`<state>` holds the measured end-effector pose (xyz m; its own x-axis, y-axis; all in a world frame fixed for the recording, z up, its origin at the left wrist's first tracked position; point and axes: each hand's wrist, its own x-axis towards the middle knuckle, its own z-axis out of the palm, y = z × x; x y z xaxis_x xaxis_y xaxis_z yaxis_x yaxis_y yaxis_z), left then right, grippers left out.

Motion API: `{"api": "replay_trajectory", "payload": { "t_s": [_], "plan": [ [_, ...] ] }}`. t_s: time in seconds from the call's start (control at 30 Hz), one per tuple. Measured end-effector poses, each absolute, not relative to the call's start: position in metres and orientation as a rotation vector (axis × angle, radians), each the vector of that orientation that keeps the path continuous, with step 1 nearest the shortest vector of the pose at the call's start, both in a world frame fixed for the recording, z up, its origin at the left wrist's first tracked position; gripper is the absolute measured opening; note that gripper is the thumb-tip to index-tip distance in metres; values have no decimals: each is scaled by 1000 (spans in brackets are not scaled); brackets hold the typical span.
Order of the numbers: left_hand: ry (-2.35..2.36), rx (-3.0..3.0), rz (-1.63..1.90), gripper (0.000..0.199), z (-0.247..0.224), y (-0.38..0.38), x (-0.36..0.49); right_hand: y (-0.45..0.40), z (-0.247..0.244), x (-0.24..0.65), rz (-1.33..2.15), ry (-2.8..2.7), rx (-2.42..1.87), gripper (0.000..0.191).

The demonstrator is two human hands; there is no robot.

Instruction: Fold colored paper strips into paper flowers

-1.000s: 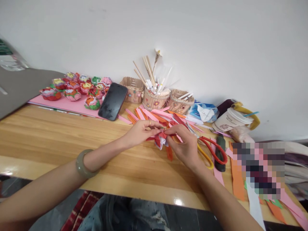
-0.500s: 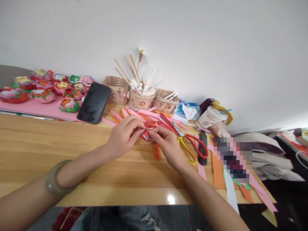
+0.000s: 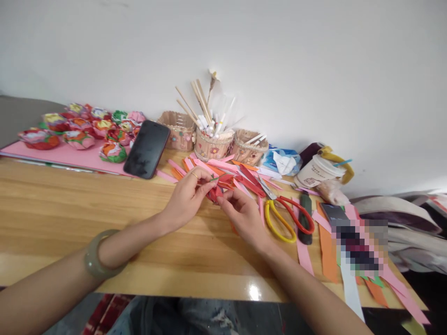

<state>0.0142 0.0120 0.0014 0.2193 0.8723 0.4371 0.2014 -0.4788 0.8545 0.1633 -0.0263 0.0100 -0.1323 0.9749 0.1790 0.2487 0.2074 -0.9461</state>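
My left hand (image 3: 190, 197) and my right hand (image 3: 244, 216) meet over the middle of the wooden table (image 3: 87, 214). Their fingertips pinch a small red paper piece (image 3: 215, 194) from both sides, and a thin green strand (image 3: 220, 177) sticks out at my left fingertips. The fingers partly cover the piece. Just beyond lie loose pink, orange and red paper strips (image 3: 223, 165). Scissors (image 3: 279, 200) with one red and one yellow handle rest to the right of my right hand.
At the left, several colourful paper flowers (image 3: 79, 139) sit on pink sheets beside a phone (image 3: 146, 149). Decorated baskets (image 3: 213, 144) with sticks and pens stand at the wall. Further right are a tissue pack (image 3: 279, 160), a paper cup (image 3: 319, 172), a dark green bottle (image 3: 305, 218) and more strips.
The view has shifted, so the things on the table appear further right. More of the red piece and the green strand now show between my fingertips.
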Motion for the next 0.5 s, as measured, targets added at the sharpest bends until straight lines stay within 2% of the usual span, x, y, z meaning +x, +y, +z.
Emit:
{"api": "replay_trajectory", "payload": {
  "t_s": [0.17, 0.33, 0.5],
  "plan": [
    [935, 1699, 1163, 11, 6, 12, 14, -24, 11, 167, 980, -1526, -1215, 18],
    [872, 1987, 1102, 5, 8, 13, 9, -23, 10, 171, 970, -1558, -1213, 15],
    [670, 2141, 1068, 25, 10, 16, 5, -23, 13, 174, 986, -1623, -1210, 15]
  ]
}}
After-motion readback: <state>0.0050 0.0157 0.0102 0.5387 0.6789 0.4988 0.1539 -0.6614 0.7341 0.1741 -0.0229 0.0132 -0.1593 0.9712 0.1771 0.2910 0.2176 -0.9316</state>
